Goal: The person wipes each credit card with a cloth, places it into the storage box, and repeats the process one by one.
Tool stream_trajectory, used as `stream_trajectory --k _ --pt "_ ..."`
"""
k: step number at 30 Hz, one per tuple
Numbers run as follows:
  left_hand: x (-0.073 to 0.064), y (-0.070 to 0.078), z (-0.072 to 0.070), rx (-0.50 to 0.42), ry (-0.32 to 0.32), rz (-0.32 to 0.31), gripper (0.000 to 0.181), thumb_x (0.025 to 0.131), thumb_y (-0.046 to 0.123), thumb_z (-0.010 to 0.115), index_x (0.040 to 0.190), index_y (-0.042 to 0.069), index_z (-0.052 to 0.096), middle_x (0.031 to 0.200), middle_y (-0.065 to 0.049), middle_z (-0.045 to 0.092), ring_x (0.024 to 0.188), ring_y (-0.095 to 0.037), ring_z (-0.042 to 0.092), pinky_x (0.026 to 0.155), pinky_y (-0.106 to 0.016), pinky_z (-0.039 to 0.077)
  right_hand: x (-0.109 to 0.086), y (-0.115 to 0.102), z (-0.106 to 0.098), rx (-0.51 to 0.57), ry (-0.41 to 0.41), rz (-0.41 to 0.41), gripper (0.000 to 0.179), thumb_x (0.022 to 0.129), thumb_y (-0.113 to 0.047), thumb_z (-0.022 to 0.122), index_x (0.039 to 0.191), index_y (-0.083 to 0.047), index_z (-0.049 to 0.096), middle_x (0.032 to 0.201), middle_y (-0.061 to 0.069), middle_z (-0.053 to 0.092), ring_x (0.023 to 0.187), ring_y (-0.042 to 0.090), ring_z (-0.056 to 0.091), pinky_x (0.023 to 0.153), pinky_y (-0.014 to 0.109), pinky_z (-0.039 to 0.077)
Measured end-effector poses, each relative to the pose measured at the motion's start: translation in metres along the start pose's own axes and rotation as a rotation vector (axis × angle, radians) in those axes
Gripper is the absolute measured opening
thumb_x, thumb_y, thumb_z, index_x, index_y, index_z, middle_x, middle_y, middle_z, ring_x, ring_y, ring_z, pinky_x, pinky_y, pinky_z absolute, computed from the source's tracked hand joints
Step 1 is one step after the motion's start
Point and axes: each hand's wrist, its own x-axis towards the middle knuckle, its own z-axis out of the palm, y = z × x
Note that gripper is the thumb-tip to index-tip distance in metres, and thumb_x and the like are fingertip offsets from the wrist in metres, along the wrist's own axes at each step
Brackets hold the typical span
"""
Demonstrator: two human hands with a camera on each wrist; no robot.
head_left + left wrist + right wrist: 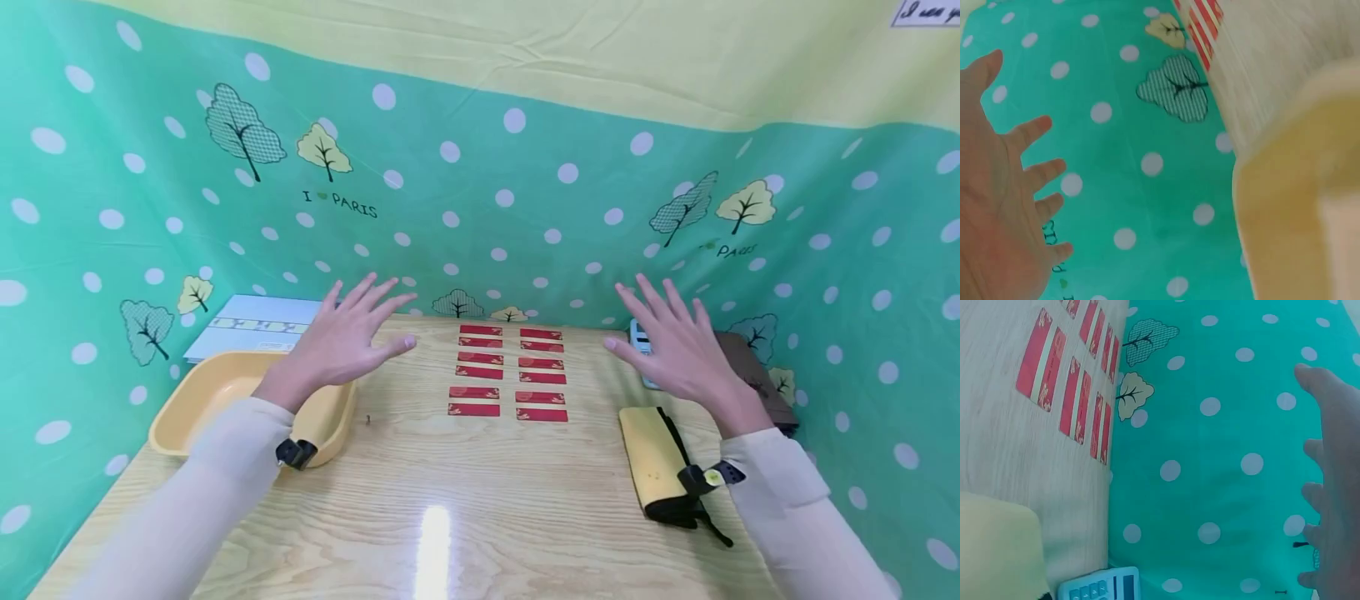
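Note:
My left hand (341, 340) is raised above the yellow basin (167, 425), fingers spread and holding nothing. Opposite it, my right hand (678, 346) hovers with spread fingers over the right side of the table, also holding nothing. Between the hands, several red-and-pale cards (1074, 400) lie flat in two columns on the wooden table. Partly hidden behind the right hand is a light blue calculator (1100, 586). A yellow pouch (651, 458) with black edging and a strap lies below that hand, overlapped by the wrist camera.
A light blue flat folder or box (255, 319) lies behind the basin at the back left. Beyond the right wrist sits a dark brown flat object (761, 379). Green dotted cloth (480, 200) hangs around the table's back and sides.

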Motion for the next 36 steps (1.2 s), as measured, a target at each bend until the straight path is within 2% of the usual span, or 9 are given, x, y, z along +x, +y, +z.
stream_trajectory --k 6,11,17,21,26,33,36 --pt "-0.008 0.020 0.011 -0.054 0.020 0.041 0.075 0.100 0.068 0.045 0.161 0.024 0.036 0.172 -0.010 0.026 0.161 -0.039 0.016 0.132 -0.066 0.008 -0.010 0.000 0.008 0.028 0.026 -0.002 0.085 0.101 -0.064 0.048 0.168 -0.029 0.008 0.176 0.011 0.006 0.159 0.049 0.001 0.117 0.086 0.009" --pt "-0.015 0.038 0.023 -0.178 0.051 0.071 0.070 0.100 0.058 0.056 0.159 0.023 0.040 0.169 -0.008 0.032 0.159 -0.036 0.024 0.128 -0.066 0.022 -0.020 0.002 0.020 0.068 0.038 0.023 0.083 0.101 -0.062 0.051 0.167 -0.029 0.012 0.176 0.009 0.008 0.160 0.047 0.004 0.119 0.083 0.010" --pt "-0.023 0.055 0.037 -0.298 0.063 0.056 0.067 0.098 0.055 0.061 0.157 0.027 0.043 0.167 -0.003 0.037 0.155 -0.034 0.033 0.123 -0.067 0.033 -0.034 -0.001 0.035 0.118 0.039 0.039 0.081 0.101 -0.060 0.053 0.167 -0.026 0.017 0.175 0.012 0.012 0.160 0.048 0.007 0.120 0.081 0.010" --pt "-0.025 0.060 0.046 -0.354 0.054 0.035 0.065 0.098 0.054 0.061 0.155 0.027 0.046 0.166 -0.003 0.039 0.153 -0.034 0.037 0.121 -0.067 0.037 -0.044 -0.002 0.044 0.141 0.043 0.045 0.081 0.102 -0.058 0.054 0.167 -0.025 0.017 0.175 0.013 0.013 0.159 0.049 0.008 0.120 0.081 0.010" --pt "-0.027 0.064 0.059 -0.405 0.027 0.026 0.064 0.098 0.053 0.061 0.154 0.026 0.047 0.165 -0.004 0.041 0.153 -0.034 0.038 0.122 -0.066 0.037 -0.058 -0.002 0.059 0.148 0.052 0.056 0.080 0.102 -0.053 0.056 0.167 -0.024 0.019 0.174 0.014 0.015 0.158 0.050 0.011 0.117 0.083 0.016" --pt "-0.028 0.064 0.082 -0.488 -0.008 0.007 0.062 0.098 0.050 0.064 0.152 0.026 0.049 0.162 -0.004 0.045 0.151 -0.033 0.040 0.121 -0.064 0.038 -0.077 -0.002 0.084 0.200 0.045 0.098 0.079 0.101 -0.052 0.059 0.166 -0.027 0.021 0.173 0.017 0.016 0.158 0.051 0.011 0.116 0.083 0.017" --pt "-0.026 0.063 0.091 -0.517 -0.010 -0.013 0.059 0.097 0.045 0.066 0.151 0.025 0.051 0.158 -0.003 0.049 0.149 -0.032 0.044 0.121 -0.062 0.040 -0.084 -0.001 0.091 0.230 0.030 0.116 0.077 0.101 -0.051 0.059 0.165 -0.024 0.025 0.173 0.017 0.017 0.157 0.051 0.012 0.115 0.084 0.017"
